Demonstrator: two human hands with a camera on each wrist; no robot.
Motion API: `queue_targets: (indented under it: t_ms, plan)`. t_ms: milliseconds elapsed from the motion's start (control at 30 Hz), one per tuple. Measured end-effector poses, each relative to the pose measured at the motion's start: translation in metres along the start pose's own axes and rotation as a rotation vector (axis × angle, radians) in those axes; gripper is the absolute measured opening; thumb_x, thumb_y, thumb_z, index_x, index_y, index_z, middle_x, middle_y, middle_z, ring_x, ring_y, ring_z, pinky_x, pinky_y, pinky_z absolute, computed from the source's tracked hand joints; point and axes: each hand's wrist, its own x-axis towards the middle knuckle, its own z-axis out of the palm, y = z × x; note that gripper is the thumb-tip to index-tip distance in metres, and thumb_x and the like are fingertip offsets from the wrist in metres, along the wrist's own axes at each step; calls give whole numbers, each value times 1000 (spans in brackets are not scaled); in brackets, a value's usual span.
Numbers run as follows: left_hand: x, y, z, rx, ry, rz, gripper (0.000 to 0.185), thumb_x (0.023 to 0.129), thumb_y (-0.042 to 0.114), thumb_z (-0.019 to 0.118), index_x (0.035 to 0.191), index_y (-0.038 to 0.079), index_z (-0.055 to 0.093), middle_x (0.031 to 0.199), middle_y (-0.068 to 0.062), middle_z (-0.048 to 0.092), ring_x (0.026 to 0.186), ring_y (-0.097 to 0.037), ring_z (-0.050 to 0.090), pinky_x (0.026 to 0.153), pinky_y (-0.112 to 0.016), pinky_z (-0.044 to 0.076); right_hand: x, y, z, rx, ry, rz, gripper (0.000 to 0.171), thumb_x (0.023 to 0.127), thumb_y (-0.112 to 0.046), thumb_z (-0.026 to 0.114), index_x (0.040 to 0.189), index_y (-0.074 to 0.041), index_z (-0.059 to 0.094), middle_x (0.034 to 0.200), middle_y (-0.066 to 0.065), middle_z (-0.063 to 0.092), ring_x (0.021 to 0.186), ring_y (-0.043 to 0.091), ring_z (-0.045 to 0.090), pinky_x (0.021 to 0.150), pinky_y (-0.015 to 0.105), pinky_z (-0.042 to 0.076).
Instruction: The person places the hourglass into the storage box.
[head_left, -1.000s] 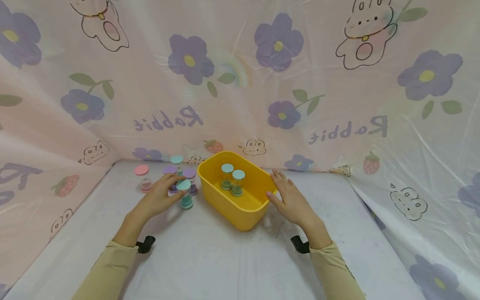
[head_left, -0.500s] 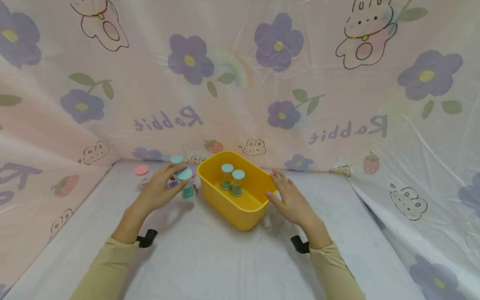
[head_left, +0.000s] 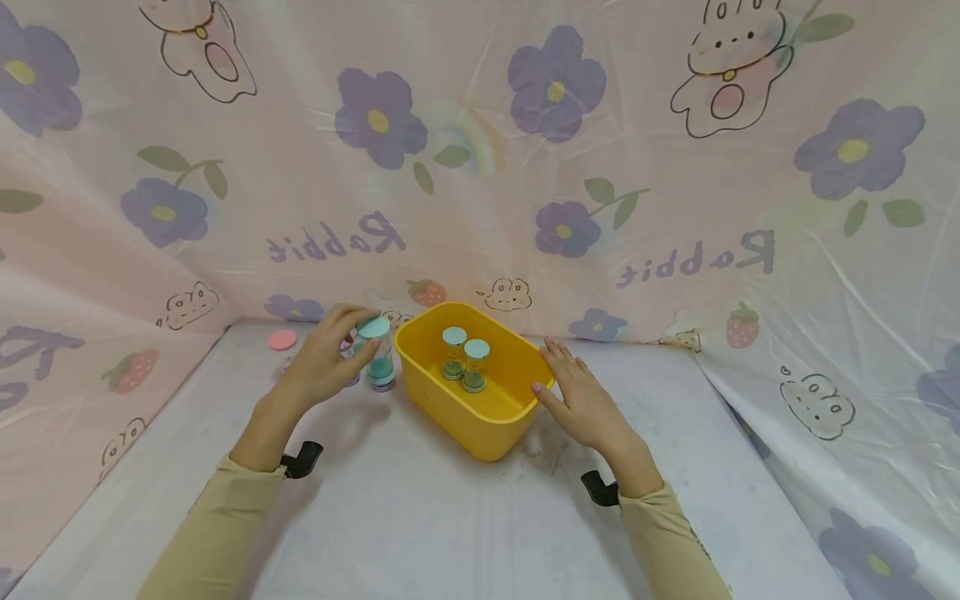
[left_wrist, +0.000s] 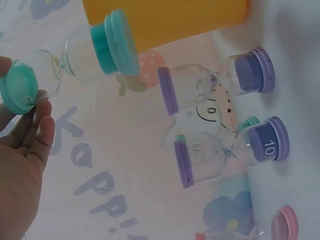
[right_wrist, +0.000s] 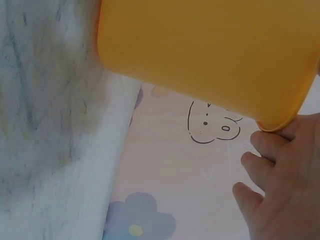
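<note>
My left hand point(head_left: 358, 348) pinches a teal-capped hourglass point(head_left: 378, 357) by its top cap and holds it off the table, just left of the yellow bin point(head_left: 480, 429). In the left wrist view the same hourglass point(left_wrist: 70, 65) hangs tilted from my fingers point(left_wrist: 37, 135), with the bin wall point(left_wrist: 165, 20) beyond it. Two teal-capped hourglasses point(head_left: 453, 352) point(head_left: 475, 365) stand upright inside the bin. My right hand point(head_left: 558, 371) lies flat against the bin's right rim with its fingers straight. The right wrist view shows the bin's outer wall point(right_wrist: 210, 50) and those fingers point(right_wrist: 270, 165) at its edge.
Two purple-capped hourglasses point(left_wrist: 215, 87) point(left_wrist: 232, 150) stand on the table behind my left hand, mostly hidden in the head view. A pink-capped one point(head_left: 282, 340) stands farther left. Flowered plastic sheeting point(head_left: 480, 167) walls the table on three sides.
My left hand has lifted the teal hourglass off the table and carried it back and right, toward the bin's left wall. The right hand and the bin have not moved.
</note>
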Motion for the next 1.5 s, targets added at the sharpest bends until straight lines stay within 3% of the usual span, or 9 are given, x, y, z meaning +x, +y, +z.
queue_targets:
  t_ms: [233, 533, 767, 900, 1167, 1500]
  plan:
    - [12, 3, -3, -7, 43, 88, 40, 94, 1, 71, 133, -6, 62, 128, -17, 59, 102, -24, 57, 81, -29, 47, 0, 0, -1, 2, 5, -1, 72, 110, -46, 47, 162, -1, 29, 172, 16, 20, 158, 37, 19, 126, 59, 14]
    - [28, 16, -7, 2, 23, 78, 41, 97, 7, 70, 135, -4, 61, 130, -17, 58, 105, -24, 54, 84, -32, 47, -1, 0, -2, 3, 1, 7, 73, 110, -47, 47, 162, -1, 29, 172, 14, 19, 159, 34, 17, 127, 57, 13]
    - [44, 29, 1, -31, 16, 113, 42, 95, 7, 72, 135, -3, 62, 131, -17, 59, 103, -27, 56, 81, -39, 49, -1, 1, -1, 2, -1, 8, 73, 110, -47, 47, 162, 0, 29, 172, 14, 19, 159, 34, 16, 127, 59, 14]
    - [51, 36, 10, -56, -7, 140, 45, 96, 7, 72, 139, -1, 61, 132, -17, 58, 106, -25, 56, 82, -40, 50, -1, 1, -2, 3, -8, 9, 72, 110, -47, 47, 163, -2, 28, 173, 13, 18, 159, 34, 16, 127, 59, 14]
    - [62, 50, 28, -113, -101, 124, 41, 99, 12, 68, 138, 0, 60, 139, -18, 55, 110, -27, 56, 87, -47, 53, 0, 1, 0, 9, -15, 12, 73, 109, -48, 47, 163, -3, 27, 173, 13, 18, 159, 33, 16, 127, 57, 12]
    - [74, 54, 54, -84, -223, 157, 43, 99, 17, 70, 138, 1, 61, 131, -13, 56, 114, -26, 54, 97, -44, 53, 1, 1, 1, -5, -15, 15, 72, 109, -45, 49, 164, -3, 27, 173, 13, 18, 159, 33, 16, 127, 57, 12]
